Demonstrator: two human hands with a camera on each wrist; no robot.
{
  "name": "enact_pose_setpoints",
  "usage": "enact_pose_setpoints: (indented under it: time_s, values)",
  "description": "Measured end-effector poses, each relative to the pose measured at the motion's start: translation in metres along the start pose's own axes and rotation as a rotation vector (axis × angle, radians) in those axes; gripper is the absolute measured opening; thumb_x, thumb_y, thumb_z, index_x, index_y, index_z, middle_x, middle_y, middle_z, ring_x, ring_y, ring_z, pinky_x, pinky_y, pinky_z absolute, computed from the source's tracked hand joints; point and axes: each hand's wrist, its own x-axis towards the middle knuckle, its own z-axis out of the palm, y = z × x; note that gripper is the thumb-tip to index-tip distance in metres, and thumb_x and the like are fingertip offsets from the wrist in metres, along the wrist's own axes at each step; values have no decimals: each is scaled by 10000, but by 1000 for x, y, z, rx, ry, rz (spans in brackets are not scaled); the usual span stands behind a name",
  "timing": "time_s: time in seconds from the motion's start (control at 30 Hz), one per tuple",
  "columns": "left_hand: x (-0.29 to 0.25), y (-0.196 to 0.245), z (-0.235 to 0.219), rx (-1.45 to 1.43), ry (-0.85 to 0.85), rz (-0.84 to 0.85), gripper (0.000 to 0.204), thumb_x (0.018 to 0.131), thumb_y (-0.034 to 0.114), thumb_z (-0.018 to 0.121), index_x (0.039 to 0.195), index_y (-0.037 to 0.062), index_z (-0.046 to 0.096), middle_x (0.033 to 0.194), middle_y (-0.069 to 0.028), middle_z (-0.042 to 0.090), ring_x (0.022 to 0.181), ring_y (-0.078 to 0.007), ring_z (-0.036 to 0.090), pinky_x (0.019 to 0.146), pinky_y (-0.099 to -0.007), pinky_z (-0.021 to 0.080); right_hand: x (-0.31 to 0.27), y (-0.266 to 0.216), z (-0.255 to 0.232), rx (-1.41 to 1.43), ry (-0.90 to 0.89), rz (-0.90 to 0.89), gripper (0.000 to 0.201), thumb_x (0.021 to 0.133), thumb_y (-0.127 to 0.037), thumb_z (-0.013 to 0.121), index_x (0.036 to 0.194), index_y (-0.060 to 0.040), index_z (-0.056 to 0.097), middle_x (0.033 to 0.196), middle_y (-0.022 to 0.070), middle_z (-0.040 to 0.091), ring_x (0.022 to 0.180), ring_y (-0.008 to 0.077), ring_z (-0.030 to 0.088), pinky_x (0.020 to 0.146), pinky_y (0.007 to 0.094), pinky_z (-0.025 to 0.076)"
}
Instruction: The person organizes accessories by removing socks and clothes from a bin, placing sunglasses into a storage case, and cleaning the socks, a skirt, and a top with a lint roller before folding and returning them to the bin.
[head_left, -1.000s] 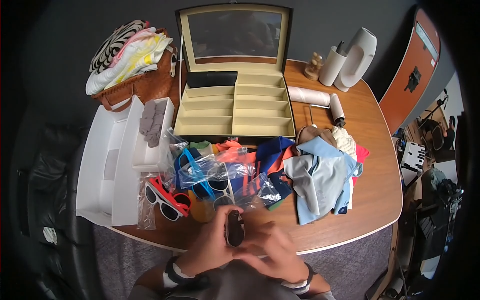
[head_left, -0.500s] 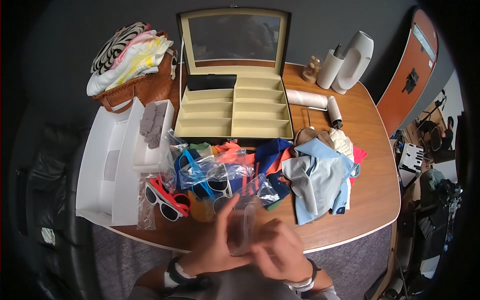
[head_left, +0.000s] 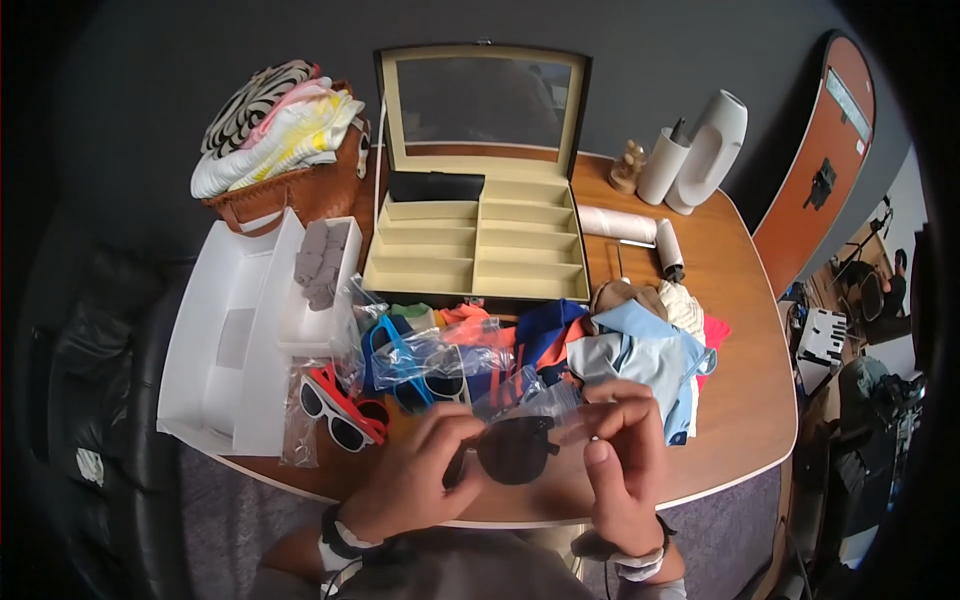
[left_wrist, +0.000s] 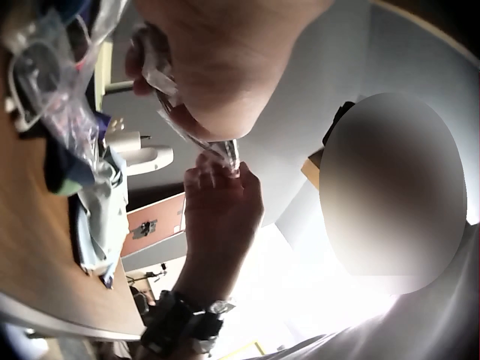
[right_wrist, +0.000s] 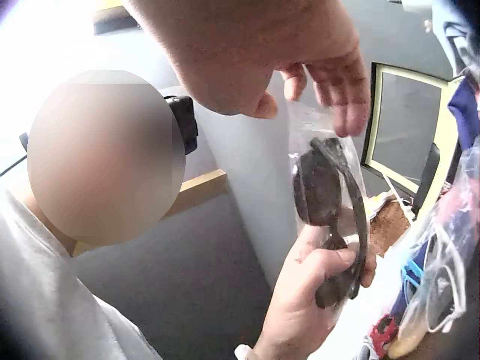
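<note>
Dark sunglasses (head_left: 515, 455) in a clear plastic bag (right_wrist: 309, 124) are held up over the table's front edge. My left hand (head_left: 415, 480) grips them through the plastic at one end, thumb and fingers around a lens and folded temple. At the bag's other end, my right hand (head_left: 632, 460) has its curled fingers on the plastic. Beyond the hands lie blue sunglasses (head_left: 385, 350) and white-framed ones in clear bags. Red sunglasses (head_left: 345, 400) and a white pair (head_left: 330, 420) lie left of my left hand.
An open display case (head_left: 420, 275) with cream compartments holds a black case (head_left: 436, 187). White boxes (head_left: 200, 400) stand left, one with grey cloth (head_left: 320, 265). Folded clothes (head_left: 640, 345) lie right. A brown basket (head_left: 300, 195) of textiles and white containers (head_left: 710, 150) stand behind.
The bagged sunglasses have turned and risen, their dark lens now facing the head camera. My right hand has moved right, to the bag's far end. The head view has shifted slightly.
</note>
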Motion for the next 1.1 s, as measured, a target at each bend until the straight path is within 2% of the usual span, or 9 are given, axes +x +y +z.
enact_pose_setpoints:
  time_s: [0.03,0.13,0.27,0.43,0.47,0.53,0.63,0.73,1.1]
  values:
    - [5,-3,-3,74,-14,27,434,756,11,765,1157,24,598,1118,-145,624,940,-323,643,817,-341,534,4,0,-1,-33,-48,12,382,951,-126,718,1227,23,500,1214,205,582,1014,228,622,866,325,510]
    - [17,-7,-16,293,-148,221,438,756,52,780,1159,43,608,1101,-93,651,966,-299,638,841,-384,529,20,-6,-10,-394,-327,129,508,940,-160,765,1327,33,500,1232,195,594,1012,213,638,852,324,536]
    - [36,-12,-30,354,-223,180,493,775,151,809,1221,85,610,1116,-66,664,989,-285,620,910,-398,493,52,8,-17,-361,-636,120,287,949,-73,741,1217,3,669,1032,124,699,815,168,654,672,279,522]
    - [76,-28,-61,7,-324,-68,517,909,201,760,1351,44,543,1235,-160,677,1186,-329,655,997,-421,498,98,28,-14,-333,-505,149,207,941,-61,748,1137,-16,699,835,31,701,736,70,583,643,257,482]
    - [86,-36,-69,-21,-329,-243,446,927,138,723,1327,29,559,1168,-155,700,1102,-302,693,946,-408,528,111,27,-11,-420,-471,180,168,942,-53,741,1097,-12,687,802,27,678,727,55,559,644,252,474]
    - [108,-62,-78,-28,-287,-269,337,940,87,693,1257,14,603,1113,-142,719,1026,-283,705,887,-397,541,138,37,-2,-409,-456,182,133,941,-25,725,1066,-18,679,815,-2,665,736,80,619,664,273,514]
    - [140,-102,-86,145,-153,-170,249,925,37,684,1168,6,638,1077,-136,722,967,-288,697,853,-393,537,184,75,14,-615,-464,-238,153,880,-13,728,1016,-18,659,801,86,701,733,223,695,689,369,546]
    - [171,-148,-90,338,-15,-21,233,894,3,689,1121,9,639,1018,-143,718,908,-299,689,811,-380,532,230,110,39,-829,-449,-350,165,830,-5,687,989,-17,645,860,191,717,806,399,709,741,471,549]
    - [212,-268,-82,342,72,-127,114,862,-27,700,959,-5,644,875,-148,678,816,-307,697,738,-386,538,311,184,93,-1090,-450,-289,120,824,-34,635,928,-66,685,870,199,730,850,403,704,818,502,527]
